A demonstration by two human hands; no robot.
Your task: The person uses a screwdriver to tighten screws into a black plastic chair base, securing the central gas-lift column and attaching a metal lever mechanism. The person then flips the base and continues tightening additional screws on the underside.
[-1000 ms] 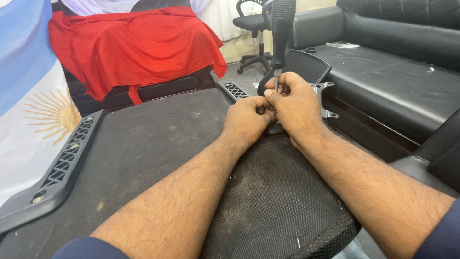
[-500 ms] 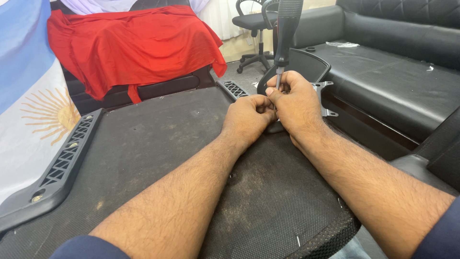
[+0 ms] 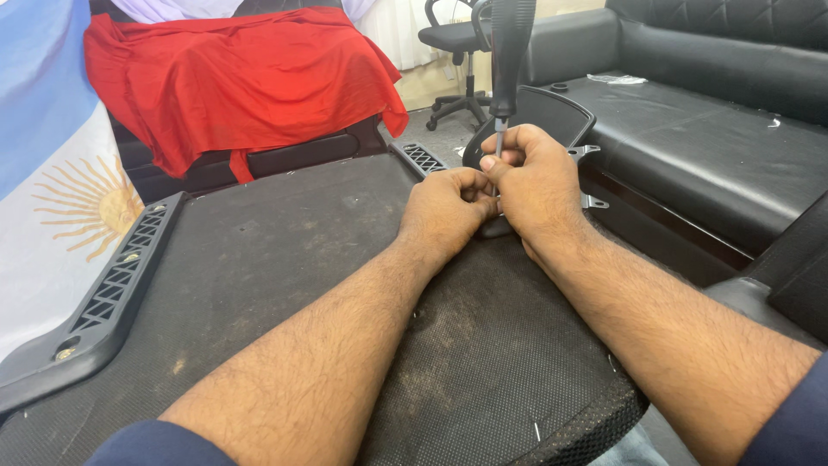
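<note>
Hands (image 3: pixel 496 185) unmoved, screwdriver (image 3: pixel 511 52) still upright

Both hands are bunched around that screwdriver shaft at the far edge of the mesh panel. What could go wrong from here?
1. The black-handled screwdriver stands upright with nobody gripping its handle; the right hand and left hand pinch only the thin metal shaft, so it may tip or slip off.
2. Fingertips crowd the hidden tip; a slip could jab them.
3. The work sits at the edge of the black mesh panel, so a loosened small part could drop beside the black leather sofa.
</note>
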